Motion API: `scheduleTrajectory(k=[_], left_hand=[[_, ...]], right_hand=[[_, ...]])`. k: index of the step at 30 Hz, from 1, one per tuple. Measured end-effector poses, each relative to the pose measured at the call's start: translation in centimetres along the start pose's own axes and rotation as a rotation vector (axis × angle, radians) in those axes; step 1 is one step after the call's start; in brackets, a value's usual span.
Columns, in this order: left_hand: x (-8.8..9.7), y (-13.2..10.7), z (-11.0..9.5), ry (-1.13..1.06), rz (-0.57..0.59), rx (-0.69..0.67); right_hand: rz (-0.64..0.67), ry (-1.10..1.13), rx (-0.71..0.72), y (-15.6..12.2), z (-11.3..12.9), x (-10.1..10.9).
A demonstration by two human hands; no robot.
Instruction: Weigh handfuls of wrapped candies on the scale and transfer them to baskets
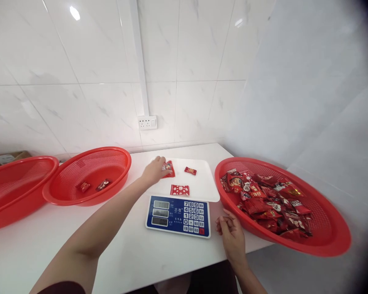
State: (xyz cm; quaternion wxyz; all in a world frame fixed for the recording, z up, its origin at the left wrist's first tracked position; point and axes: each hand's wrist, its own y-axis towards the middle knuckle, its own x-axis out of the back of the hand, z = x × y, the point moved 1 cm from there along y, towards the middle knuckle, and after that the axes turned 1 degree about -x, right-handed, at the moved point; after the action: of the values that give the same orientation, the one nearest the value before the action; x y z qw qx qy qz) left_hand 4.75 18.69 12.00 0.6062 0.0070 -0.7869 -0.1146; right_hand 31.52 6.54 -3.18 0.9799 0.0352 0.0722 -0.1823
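My left hand (pixel 155 169) reaches over the white pan (pixel 204 185) of a blue-faced electronic scale (pixel 178 215), its fingers closed on a red candy packet (pixel 169 168). Two more red packets lie on the pan, one at the back (pixel 190 170) and one near the front (pixel 180 190). My right hand (pixel 231 233) rests near the table's front edge, between the scale and a large red basket (pixel 325 241) full of several red candy packets (pixel 268 202). Its fingers are loosely curled with nothing visible in them.
A red mesh basket (pixel 88 173) left of the scale holds two packets (pixel 93 185). A larger red basket (pixel 12 185) stands at the far left, with a cardboard box (pixel 7 157) behind it. A wall socket (pixel 147 122) sits on the tiled wall.
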Motion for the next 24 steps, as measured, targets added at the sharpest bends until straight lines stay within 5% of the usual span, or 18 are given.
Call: scheduleTrajectory(k=[5, 8, 11, 17, 24], left_hand=[[6.4, -2.8, 6.3, 0.110, -0.229, 0.324], [8.1, -4.1, 8.3, 0.164, -0.245, 0.389], [6.3, -4.6, 6.2, 0.121, -0.128, 0.224], [-0.1, -4.1, -2.6, -0.098, 0.242, -0.276], [-1.7, -1.8, -4.8, -0.139, 0.363, -0.395]], right_hand=[[0.017, 0.006, -0.004, -0.1, 0.3, -0.1], [0.019, 0.000, -0.008, -0.1, 0.6, -0.1], [0.020, -0.011, -0.009, 0.0, 0.7, -0.2], [0.011, -0.007, -0.005, 0.0, 0.1, 0.0], [0.023, -0.011, 0.000, 0.1, 0.5, -0.1]])
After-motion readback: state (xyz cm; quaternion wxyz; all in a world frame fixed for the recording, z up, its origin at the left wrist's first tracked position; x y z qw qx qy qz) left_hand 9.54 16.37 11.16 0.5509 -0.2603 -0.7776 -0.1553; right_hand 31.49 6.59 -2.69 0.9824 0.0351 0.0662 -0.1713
